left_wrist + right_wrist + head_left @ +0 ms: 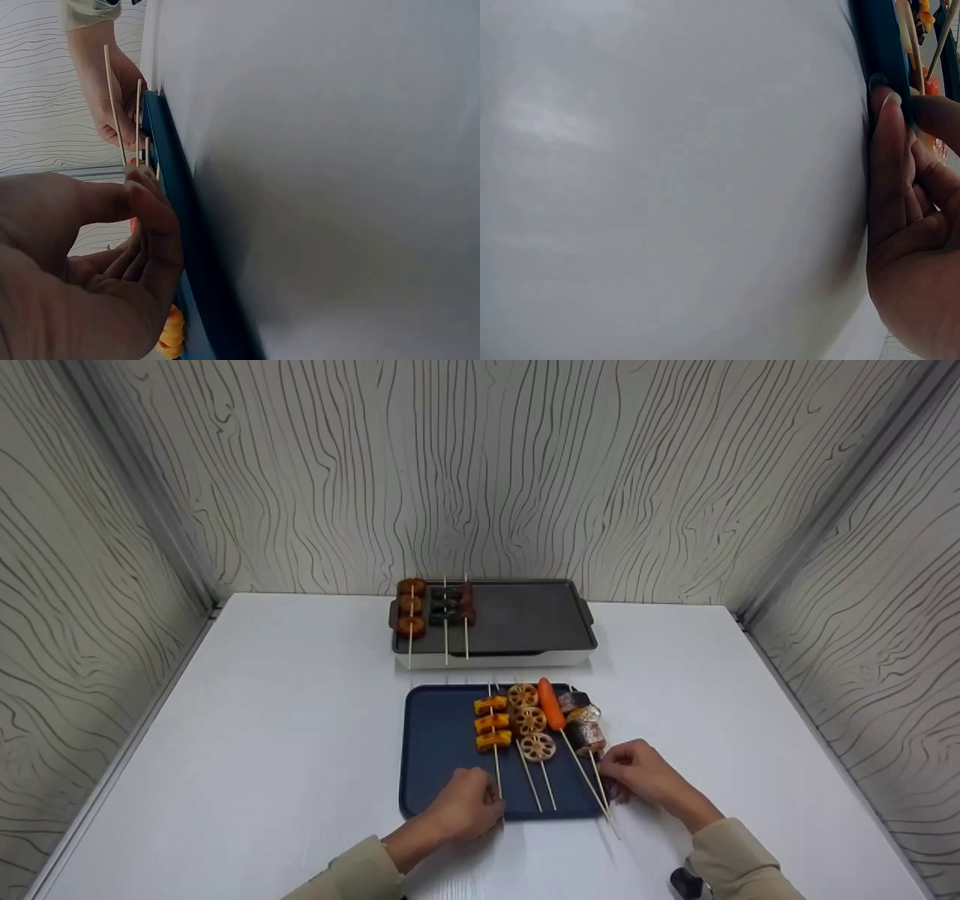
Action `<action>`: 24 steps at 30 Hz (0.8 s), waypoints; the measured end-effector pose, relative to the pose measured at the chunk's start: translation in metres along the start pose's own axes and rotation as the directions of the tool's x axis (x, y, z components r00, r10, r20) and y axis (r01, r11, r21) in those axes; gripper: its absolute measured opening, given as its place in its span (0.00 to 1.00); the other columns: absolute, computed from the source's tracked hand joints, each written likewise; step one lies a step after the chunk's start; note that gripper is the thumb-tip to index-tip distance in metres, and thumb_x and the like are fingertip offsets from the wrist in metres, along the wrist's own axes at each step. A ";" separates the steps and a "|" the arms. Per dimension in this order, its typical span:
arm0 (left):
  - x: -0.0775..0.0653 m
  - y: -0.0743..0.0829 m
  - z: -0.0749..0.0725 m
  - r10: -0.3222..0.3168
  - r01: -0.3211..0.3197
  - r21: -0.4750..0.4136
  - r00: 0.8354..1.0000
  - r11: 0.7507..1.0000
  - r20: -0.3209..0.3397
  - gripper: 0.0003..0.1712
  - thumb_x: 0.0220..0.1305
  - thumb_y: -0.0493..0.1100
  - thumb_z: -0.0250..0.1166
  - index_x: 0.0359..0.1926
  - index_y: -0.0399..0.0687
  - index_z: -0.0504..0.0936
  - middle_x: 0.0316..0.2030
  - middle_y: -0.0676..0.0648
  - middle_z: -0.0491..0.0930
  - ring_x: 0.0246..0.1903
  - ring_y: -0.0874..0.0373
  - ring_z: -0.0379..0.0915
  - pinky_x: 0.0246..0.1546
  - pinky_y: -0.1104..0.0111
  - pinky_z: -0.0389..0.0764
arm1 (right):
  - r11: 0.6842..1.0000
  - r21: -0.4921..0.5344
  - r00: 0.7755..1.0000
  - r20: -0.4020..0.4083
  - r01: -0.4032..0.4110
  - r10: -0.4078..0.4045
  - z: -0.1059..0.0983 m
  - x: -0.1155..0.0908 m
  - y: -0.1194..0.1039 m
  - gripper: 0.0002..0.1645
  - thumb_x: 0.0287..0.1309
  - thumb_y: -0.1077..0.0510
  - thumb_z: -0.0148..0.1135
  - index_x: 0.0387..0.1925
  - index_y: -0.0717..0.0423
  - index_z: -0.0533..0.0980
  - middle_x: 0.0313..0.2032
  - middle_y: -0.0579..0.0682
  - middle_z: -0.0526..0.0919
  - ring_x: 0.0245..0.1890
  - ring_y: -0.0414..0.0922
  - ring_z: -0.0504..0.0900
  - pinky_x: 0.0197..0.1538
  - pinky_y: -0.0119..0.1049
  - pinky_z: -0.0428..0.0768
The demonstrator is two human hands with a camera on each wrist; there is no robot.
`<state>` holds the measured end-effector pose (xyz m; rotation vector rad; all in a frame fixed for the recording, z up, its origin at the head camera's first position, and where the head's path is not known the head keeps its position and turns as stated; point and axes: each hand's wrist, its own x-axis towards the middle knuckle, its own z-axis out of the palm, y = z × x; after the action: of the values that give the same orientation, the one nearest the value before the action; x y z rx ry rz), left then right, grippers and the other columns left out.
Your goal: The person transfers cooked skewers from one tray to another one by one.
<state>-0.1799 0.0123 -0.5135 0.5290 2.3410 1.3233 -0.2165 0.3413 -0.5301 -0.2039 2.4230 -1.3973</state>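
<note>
In the head view a blue tray (pixel 439 750) holds several skewers. One carries yellow chunks (pixel 492 723), another lotus root slices (pixel 531 721), another a smooth orange sausage-like piece (pixel 551 703), and the rightmost dark-skinned pieces (pixel 587 735). My left hand (pixel 466 804) is at the tray's front edge, pinching the lower stick of the yellow-chunk skewer; in the left wrist view its thumb and forefinger (pixel 154 202) meet. My right hand (pixel 646 772) grips the tray's right front corner. The right wrist view has the thumb above the tray rim (pixel 885 45) and fingers (pixel 889 150) beneath.
Behind the tray stands a flat dark grill plate (pixel 532 619) on a pale base. Brown round pieces (pixel 410 605), dark green pieces (pixel 445 606) and dark red pieces (pixel 466 604) on sticks lie on its left half. Patterned panels (pixel 480 472) enclose the white table (pixel 300 720).
</note>
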 end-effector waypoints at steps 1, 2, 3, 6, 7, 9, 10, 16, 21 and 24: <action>0.001 0.000 0.001 0.000 0.000 0.021 1.000 1.000 -0.001 0.22 0.67 0.34 0.64 0.14 0.48 0.75 0.08 0.57 0.64 0.10 0.63 0.57 0.15 0.70 0.59 | 1.000 -0.001 1.000 -0.002 -0.001 0.001 0.000 0.000 0.000 0.11 0.66 0.62 0.62 0.33 0.67 0.83 0.20 0.49 0.81 0.18 0.40 0.79 0.23 0.33 0.79; 0.002 0.000 0.001 -0.001 0.001 0.042 1.000 0.999 -0.002 0.24 0.67 0.34 0.64 0.13 0.49 0.73 0.08 0.57 0.61 0.10 0.63 0.55 0.15 0.69 0.57 | 1.000 -0.001 1.000 -0.001 -0.001 0.001 0.001 0.000 0.000 0.11 0.66 0.62 0.62 0.33 0.68 0.83 0.20 0.49 0.81 0.18 0.40 0.79 0.23 0.33 0.79; 0.003 0.000 0.002 -0.002 0.003 0.057 1.000 0.998 -0.005 0.24 0.66 0.34 0.64 0.12 0.51 0.72 0.08 0.57 0.60 0.11 0.63 0.55 0.15 0.69 0.57 | 1.000 -0.002 1.000 -0.001 0.001 -0.001 0.001 0.000 0.001 0.10 0.66 0.62 0.62 0.33 0.68 0.83 0.20 0.48 0.81 0.18 0.40 0.79 0.23 0.33 0.79; 0.005 0.001 0.003 -0.010 0.011 0.068 1.000 0.998 -0.006 0.24 0.66 0.35 0.65 0.12 0.51 0.73 0.09 0.58 0.62 0.11 0.63 0.57 0.15 0.69 0.58 | 1.000 -0.002 1.000 -0.001 0.007 -0.007 0.001 0.000 0.001 0.10 0.66 0.62 0.62 0.33 0.67 0.83 0.20 0.48 0.80 0.18 0.40 0.78 0.23 0.33 0.79; 0.006 0.001 0.003 -0.015 0.015 0.064 1.000 0.998 -0.008 0.23 0.66 0.36 0.65 0.13 0.50 0.73 0.09 0.58 0.63 0.11 0.63 0.57 0.15 0.69 0.59 | 1.000 -0.004 1.000 -0.001 0.010 -0.010 0.001 0.000 0.001 0.10 0.66 0.62 0.62 0.32 0.67 0.83 0.20 0.49 0.80 0.18 0.40 0.78 0.23 0.33 0.79; 0.007 0.001 0.003 -0.021 0.022 0.048 1.000 0.999 -0.014 0.22 0.67 0.36 0.65 0.13 0.48 0.76 0.09 0.57 0.65 0.11 0.63 0.59 0.15 0.70 0.59 | 1.000 -0.004 1.000 0.000 0.015 -0.015 0.000 0.000 0.001 0.11 0.66 0.62 0.63 0.32 0.67 0.83 0.19 0.49 0.80 0.18 0.40 0.78 0.23 0.33 0.79; 0.008 0.001 0.003 -0.024 0.025 0.036 1.000 0.999 -0.021 0.22 0.68 0.37 0.65 0.14 0.47 0.78 0.10 0.57 0.67 0.11 0.64 0.60 0.14 0.70 0.60 | 1.000 -0.004 1.000 0.000 0.016 -0.016 0.000 0.000 0.001 0.11 0.66 0.62 0.63 0.32 0.67 0.83 0.19 0.49 0.80 0.17 0.40 0.78 0.23 0.33 0.79; 0.009 0.000 0.004 -0.004 0.001 -0.037 0.996 0.999 -0.090 0.17 0.71 0.37 0.64 0.22 0.41 0.86 0.14 0.51 0.79 0.11 0.62 0.70 0.13 0.70 0.69 | 1.000 0.000 1.000 0.000 0.010 -0.010 0.000 0.001 0.001 0.10 0.66 0.62 0.63 0.33 0.68 0.83 0.19 0.48 0.80 0.17 0.39 0.78 0.23 0.33 0.79; 0.010 0.000 0.005 0.011 -0.022 -0.101 0.993 0.995 -0.114 0.16 0.71 0.34 0.63 0.24 0.37 0.86 0.16 0.47 0.82 0.13 0.58 0.77 0.16 0.67 0.76 | 1.000 0.024 1.000 0.000 0.000 0.000 0.001 0.002 0.001 0.11 0.66 0.63 0.60 0.35 0.70 0.82 0.21 0.48 0.80 0.18 0.39 0.78 0.23 0.33 0.79; 0.011 0.001 0.004 -0.018 0.002 -0.149 0.994 0.989 -0.109 0.15 0.70 0.32 0.63 0.24 0.35 0.86 0.16 0.47 0.83 0.15 0.56 0.80 0.19 0.67 0.79 | 1.000 0.031 1.000 -0.002 -0.004 0.004 0.001 0.002 0.001 0.11 0.66 0.63 0.60 0.34 0.70 0.82 0.21 0.48 0.80 0.18 0.39 0.77 0.22 0.32 0.78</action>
<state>-0.1868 0.0214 -0.5168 0.4072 2.3036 1.5437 -0.2182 0.3403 -0.5322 -0.1901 2.4006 -1.4329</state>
